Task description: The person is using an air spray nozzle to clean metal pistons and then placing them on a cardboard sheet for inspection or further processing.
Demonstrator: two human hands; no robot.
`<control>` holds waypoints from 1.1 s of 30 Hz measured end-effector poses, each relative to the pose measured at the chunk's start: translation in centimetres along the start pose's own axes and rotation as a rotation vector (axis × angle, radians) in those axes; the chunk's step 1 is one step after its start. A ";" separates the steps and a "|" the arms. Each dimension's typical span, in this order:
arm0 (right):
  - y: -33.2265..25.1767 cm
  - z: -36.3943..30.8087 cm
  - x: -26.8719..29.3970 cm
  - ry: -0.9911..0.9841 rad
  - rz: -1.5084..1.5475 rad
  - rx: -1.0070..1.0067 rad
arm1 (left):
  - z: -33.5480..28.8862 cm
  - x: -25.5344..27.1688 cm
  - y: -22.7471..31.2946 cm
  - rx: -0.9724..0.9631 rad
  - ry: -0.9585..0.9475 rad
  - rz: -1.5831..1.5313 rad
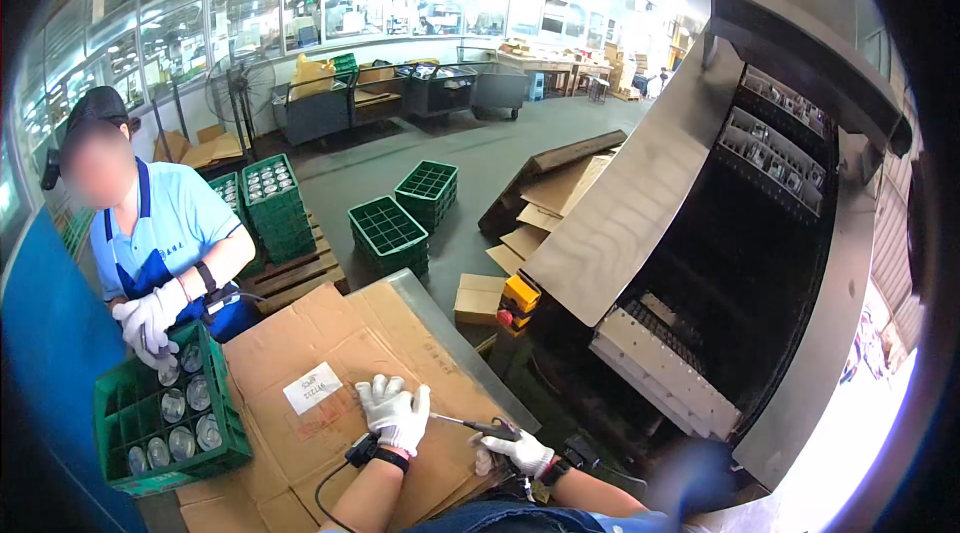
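Note:
My left hand [394, 415], in a white glove, lies on the flattened cardboard [375, 358] with its fingers spread and nothing in them. My right hand [518, 454], also gloved, is closed round an air blow gun [490, 427] with a black body. Its thin metal nozzle points left, and the tip ends beside my left thumb. Parts of the handle are hidden by my fingers. Left of the cardboard sits a green divided crate [236, 445] with several clear glass pieces [172, 405] in some of its compartments.
At the left a co-worker [165, 223] in a light blue shirt and white gloves leans over the crate. To the right stands a metal conveyor machine [640, 203] with a red button [506, 318]. Stacked green crates [388, 231] and loose cardboard [550, 193] lie beyond the table.

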State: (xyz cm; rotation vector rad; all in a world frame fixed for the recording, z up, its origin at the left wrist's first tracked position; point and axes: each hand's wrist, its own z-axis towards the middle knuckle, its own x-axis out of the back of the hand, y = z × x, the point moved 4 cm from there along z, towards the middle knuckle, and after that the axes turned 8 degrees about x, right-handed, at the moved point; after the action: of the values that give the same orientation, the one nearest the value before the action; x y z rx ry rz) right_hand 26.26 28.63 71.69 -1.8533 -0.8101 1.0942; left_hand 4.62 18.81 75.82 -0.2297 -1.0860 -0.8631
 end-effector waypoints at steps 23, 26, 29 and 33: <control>-1.5 -0.6 -1.1 -0.012 0.038 -0.001 | 0.5 1.5 0.7 -0.266 0.038 -0.391; -1.1 -0.5 -0.7 0.006 -0.016 0.021 | 0.4 1.6 0.9 -0.246 0.053 -0.430; -1.7 -0.5 -1.0 0.020 -0.101 0.038 | 0.3 1.5 0.8 -0.202 0.051 -0.411; -1.1 -0.4 -0.8 -0.007 -0.063 -0.064 | 0.1 0.8 0.4 -0.154 0.020 -0.358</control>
State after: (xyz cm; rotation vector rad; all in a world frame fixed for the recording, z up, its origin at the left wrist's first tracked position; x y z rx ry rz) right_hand 26.13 28.39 73.06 -1.8648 -0.9108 1.0471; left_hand 4.98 18.69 76.65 -0.1559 -1.0586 -1.2694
